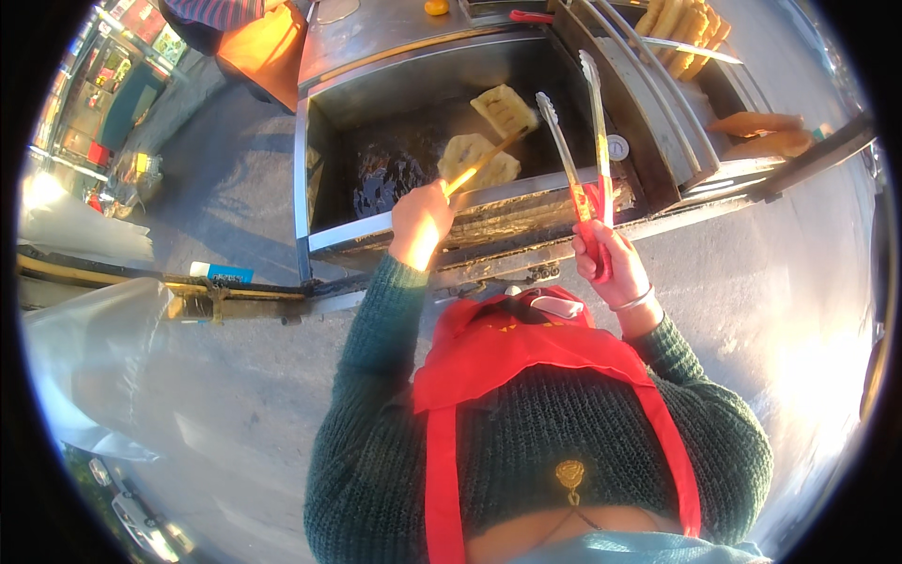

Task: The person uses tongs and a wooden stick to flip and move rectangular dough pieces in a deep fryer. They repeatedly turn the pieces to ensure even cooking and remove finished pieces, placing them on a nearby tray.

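In my left hand [421, 220] is a wooden stick [486, 163], its far end over the fryer vat by the dough. Two flat pieces of frying dough float in dark oil: a squarish one with slits [504, 111] and a rounder, paler one [479, 161] nearer me, partly behind the stick. My right hand [612, 262] grips the red handles of metal tongs [594, 169]. Their scalloped tips point away from me over the right side of the vat, apart, with nothing between them. The metal rim of the vat [352, 236] runs just beyond my hands.
Fried dough sticks [683, 35] stand in a rack at the far right, with more fried pieces [764, 134] nearer. A round white dial [618, 147] sits by the vat. Beyond the left corner stands a person in an orange apron [264, 49]. Plastic sheeting [99, 352] hangs at left.
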Demonstrator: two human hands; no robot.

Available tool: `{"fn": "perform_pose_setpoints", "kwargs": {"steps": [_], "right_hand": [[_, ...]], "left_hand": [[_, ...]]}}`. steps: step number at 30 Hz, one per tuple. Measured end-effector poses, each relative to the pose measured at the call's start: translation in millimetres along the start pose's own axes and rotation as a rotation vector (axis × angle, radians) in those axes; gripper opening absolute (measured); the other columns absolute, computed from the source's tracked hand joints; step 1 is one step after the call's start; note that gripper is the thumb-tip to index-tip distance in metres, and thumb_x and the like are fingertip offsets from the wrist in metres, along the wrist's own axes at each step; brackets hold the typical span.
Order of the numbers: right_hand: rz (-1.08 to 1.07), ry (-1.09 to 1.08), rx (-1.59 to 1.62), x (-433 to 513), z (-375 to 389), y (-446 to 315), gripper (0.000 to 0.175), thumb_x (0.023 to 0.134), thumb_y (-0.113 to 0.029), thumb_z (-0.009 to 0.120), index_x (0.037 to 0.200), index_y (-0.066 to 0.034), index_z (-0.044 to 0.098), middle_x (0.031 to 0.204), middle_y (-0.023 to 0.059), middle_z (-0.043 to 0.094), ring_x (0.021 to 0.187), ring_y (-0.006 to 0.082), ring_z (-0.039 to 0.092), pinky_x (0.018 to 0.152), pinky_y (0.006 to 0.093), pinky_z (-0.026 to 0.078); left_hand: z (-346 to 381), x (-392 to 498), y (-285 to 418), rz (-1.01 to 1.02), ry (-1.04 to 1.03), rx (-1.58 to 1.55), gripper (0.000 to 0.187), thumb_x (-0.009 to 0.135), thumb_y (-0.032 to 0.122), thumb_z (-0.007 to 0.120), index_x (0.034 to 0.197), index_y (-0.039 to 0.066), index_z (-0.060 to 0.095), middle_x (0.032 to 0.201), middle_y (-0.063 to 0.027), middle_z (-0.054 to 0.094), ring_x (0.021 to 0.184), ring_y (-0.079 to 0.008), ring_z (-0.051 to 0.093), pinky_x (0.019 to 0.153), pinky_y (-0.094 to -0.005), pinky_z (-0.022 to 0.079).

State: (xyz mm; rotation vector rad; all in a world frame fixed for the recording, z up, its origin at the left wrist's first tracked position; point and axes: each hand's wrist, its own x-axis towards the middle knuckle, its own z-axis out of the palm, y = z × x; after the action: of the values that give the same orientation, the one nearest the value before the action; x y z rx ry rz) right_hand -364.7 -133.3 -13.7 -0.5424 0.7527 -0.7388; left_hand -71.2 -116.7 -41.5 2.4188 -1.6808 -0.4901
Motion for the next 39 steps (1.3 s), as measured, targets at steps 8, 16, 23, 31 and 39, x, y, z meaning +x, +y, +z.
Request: {"fn": "perform_pose_setpoints", "kwargs": {"steps": [8, 16, 23, 31, 39], "right_hand": [[0.003, 0.001, -0.007, 0.7, 2.5, 0.9, 0.023, 0.096, -0.023, 0.057, 0.101, -0.0005, 0.058, 0.078, 0.0063, 0.058, 0.057, 0.0128, 0.049, 0.052, 0.0246, 0.040], [-0.004, -0.003, -0.025, 5.3, 2.9, 1.6, 0.024, 0.096, -0.023, 0.057, 0.101, -0.0004, 0.057, 0.078, 0.0060, 0.058, 0.057, 0.0121, 0.049, 0.051, 0.0238, 0.039], [-0.007, 0.020, -0.011, 5.9, 1.6, 0.9, 0.024, 0.096, -0.024, 0.056, 0.101, -0.0002, 0.058, 0.077, 0.0056, 0.058, 0.057, 0.0116, 0.049, 0.050, 0.0231, 0.038], [-0.007, 0.032, 0.005, 9.3, 0.8, 1.8, 0.023, 0.096, -0.023, 0.057, 0.100, -0.0003, 0.058, 0.078, 0.0057, 0.059, 0.056, 0.0120, 0.049, 0.050, 0.0233, 0.039], [-0.016, 0.015, 0.007, 11.4, 2.0, 2.5, 0.023, 0.096, -0.022, 0.057, 0.100, 0.0001, 0.058, 0.077, 0.0062, 0.058, 0.057, 0.0123, 0.049, 0.051, 0.0233, 0.039]], "left_hand": [[3.0, -8.1, 2.9, -0.009, 0.038, -0.024, 0.021, 0.091, 0.020, 0.050, 0.106, 0.014, 0.064, 0.086, -0.0170, 0.068, 0.082, -0.0382, 0.066, 0.071, -0.0487, 0.052], [13.8, -11.8, -4.1, 0.021, 0.120, -0.063, 0.022, 0.088, 0.020, 0.055, 0.106, 0.014, 0.066, 0.085, -0.0180, 0.068, 0.080, -0.0387, 0.066, 0.070, -0.0491, 0.052], [-9.6, -35.6, -17.4, 0.116, 0.251, -0.116, 0.027, 0.084, 0.016, 0.062, 0.110, 0.012, 0.067, 0.086, -0.0183, 0.068, 0.079, -0.0384, 0.065, 0.069, -0.0472, 0.052], [-7.4, -25.5, -22.4, 0.139, 0.164, -0.057, 0.020, 0.083, 0.016, 0.060, 0.102, 0.013, 0.067, 0.081, -0.0177, 0.067, 0.076, -0.0386, 0.065, 0.066, -0.0476, 0.052], [8.5, -20.5, -25.9, 0.168, 0.220, -0.089, 0.013, 0.084, 0.016, 0.059, 0.095, 0.013, 0.065, 0.076, -0.0176, 0.065, 0.073, -0.0402, 0.063, 0.062, -0.0495, 0.050]]}}
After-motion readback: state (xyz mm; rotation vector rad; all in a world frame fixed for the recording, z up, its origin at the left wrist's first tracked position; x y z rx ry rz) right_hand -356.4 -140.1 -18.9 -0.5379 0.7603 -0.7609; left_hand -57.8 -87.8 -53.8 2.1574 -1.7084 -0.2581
